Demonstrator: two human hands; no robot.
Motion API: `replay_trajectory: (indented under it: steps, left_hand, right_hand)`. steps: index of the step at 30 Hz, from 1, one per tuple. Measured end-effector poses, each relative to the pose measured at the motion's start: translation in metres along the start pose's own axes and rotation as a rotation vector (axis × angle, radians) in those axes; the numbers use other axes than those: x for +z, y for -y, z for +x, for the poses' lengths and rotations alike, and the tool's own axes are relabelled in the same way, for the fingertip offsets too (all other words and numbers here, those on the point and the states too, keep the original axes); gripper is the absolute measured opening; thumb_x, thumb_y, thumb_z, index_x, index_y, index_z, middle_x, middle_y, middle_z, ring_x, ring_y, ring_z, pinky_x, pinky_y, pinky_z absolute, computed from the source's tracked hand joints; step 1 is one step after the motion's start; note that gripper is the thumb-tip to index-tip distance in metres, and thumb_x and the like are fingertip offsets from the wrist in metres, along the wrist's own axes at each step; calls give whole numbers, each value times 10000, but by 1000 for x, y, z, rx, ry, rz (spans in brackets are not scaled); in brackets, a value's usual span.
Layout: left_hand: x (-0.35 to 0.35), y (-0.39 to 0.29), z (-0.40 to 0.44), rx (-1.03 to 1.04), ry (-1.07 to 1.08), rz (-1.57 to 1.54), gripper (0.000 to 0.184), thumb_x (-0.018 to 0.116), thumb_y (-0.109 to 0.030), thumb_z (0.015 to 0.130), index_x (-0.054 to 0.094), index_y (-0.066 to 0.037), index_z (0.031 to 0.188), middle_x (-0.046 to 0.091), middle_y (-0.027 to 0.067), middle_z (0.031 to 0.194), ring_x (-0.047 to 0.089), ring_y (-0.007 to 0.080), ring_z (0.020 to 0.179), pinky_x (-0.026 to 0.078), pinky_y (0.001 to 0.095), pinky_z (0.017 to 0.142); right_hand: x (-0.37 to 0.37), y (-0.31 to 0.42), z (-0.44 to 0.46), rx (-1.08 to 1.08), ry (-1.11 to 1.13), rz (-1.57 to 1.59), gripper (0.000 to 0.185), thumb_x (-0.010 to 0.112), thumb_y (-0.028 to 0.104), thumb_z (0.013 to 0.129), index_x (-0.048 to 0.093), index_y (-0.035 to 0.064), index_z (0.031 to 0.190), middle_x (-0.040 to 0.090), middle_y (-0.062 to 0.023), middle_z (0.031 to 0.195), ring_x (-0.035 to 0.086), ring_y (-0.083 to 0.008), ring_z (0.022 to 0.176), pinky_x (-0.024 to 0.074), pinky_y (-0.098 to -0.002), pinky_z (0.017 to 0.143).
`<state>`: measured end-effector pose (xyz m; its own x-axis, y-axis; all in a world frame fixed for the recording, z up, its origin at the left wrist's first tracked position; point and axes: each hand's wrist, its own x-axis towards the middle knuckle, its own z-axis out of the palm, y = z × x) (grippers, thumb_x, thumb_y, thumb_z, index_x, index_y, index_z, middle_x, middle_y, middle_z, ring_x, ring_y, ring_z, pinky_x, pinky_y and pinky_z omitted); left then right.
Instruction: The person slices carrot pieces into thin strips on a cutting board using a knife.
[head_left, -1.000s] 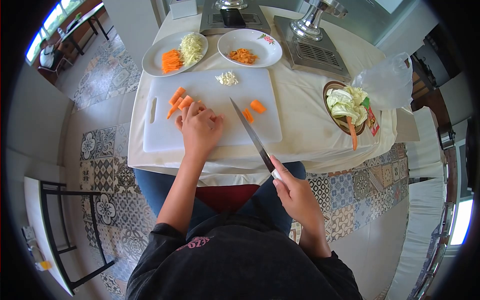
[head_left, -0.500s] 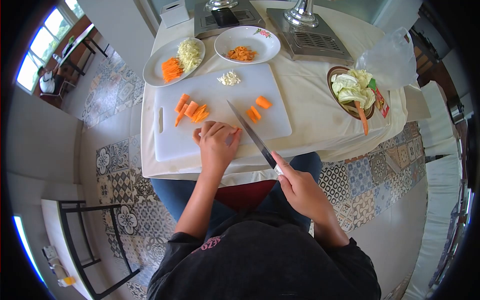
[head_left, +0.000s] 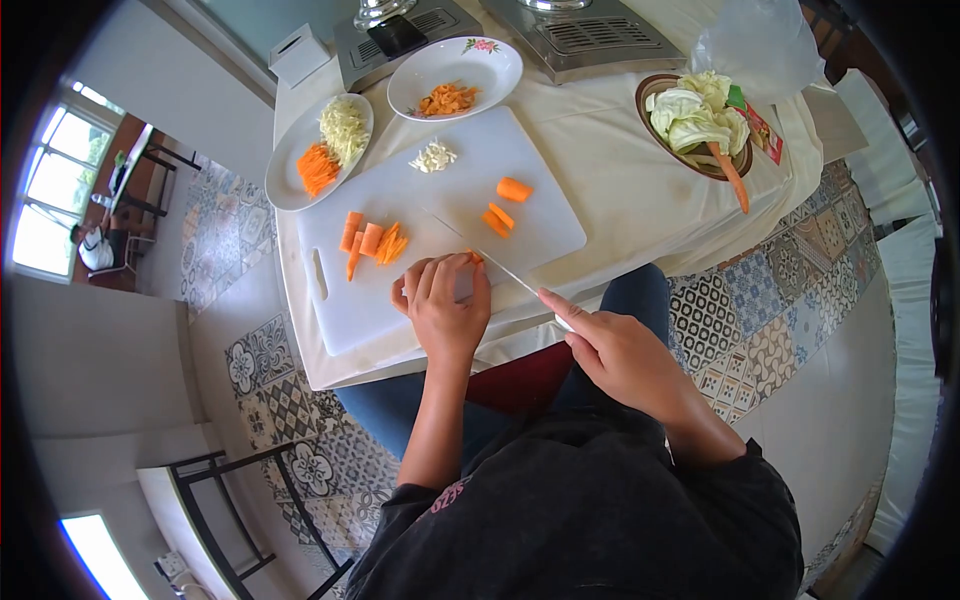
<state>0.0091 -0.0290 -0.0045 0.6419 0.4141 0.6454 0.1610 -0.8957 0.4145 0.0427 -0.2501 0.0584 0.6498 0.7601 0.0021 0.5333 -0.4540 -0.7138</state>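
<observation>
My left hand [head_left: 443, 308] rests on the white cutting board [head_left: 545, 240], its fingers closed on a small piece of carrot [head_left: 474, 257] that mostly hides beneath them. In my right hand [head_left: 625, 360] is a knife [head_left: 512, 274], gripped by its pale handle. The blade appears as a thin line, nearly edge-on, close beside the carrot piece; whether it touches cannot be made out. Left on the board lie carrot chunks [head_left: 351, 231] and carrot sticks [head_left: 392, 245]. To the right are a carrot chunk [head_left: 514, 189] and two slices [head_left: 497, 220]. Chopped white bits [head_left: 433, 156] sit near the far edge.
Beyond the board stand a plate [head_left: 285, 180] of shredded carrot and cabbage and a flowered plate [head_left: 500, 75] with orange shavings. A brown bowl [head_left: 642, 108] holds cabbage and a carrot. Metal stands [head_left: 590, 40], a tissue box [head_left: 299, 55] and a plastic bag [head_left: 755, 50] are farther back.
The knife has turned from showing its broad side to nearly edge-on, and its blade has come left beside the carrot piece. My whole view has shifted and rotated slightly.
</observation>
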Motion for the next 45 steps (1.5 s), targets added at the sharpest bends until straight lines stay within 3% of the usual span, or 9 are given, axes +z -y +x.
replay_trajectory:
  steps: [17, 23, 26, 45]
  left_hand:
    - [1, 3, -1, 18, 23, 21, 135, 797, -76, 724, 721, -134, 819, 750, -34, 904, 644, 189, 988, 350, 377, 996]
    - [2, 5, -3, -11, 33, -22, 88, 792, -114, 755, 715, -123, 794, 755, -44, 923, 644, 184, 997, 308, 408, 1039]
    - [0, 3, -1, 16, 33, 34, 141, 798, -74, 703, 721, -128, 808, 749, -37, 900, 648, 187, 969, 351, 369, 993]
    - [1, 4, 0, -12, 21, -14, 110, 803, -85, 725, 734, -136, 794, 756, -48, 889, 650, 175, 974, 333, 387, 1017]
  right_hand:
    - [13, 6, -3, -29, -61, -91, 627, 585, 130, 963, 397, 223, 1554, 591, -146, 723, 602, -330, 579, 513, -449, 531]
    - [17, 4, -2, -61, -80, -60, 652, 592, 111, 950, 384, 207, 1560, 583, -137, 711, 602, -326, 558, 511, -437, 515]
    - [16, 9, -1, -29, -39, -53, 653, 586, 108, 950, 378, 194, 1563, 583, -140, 715, 604, -326, 549, 513, -441, 519]
    - [7, 12, 11, -1, 136, -46, 662, 544, 70, 933, 333, 47, 1560, 602, -198, 689, 618, -361, 588, 514, -470, 573]
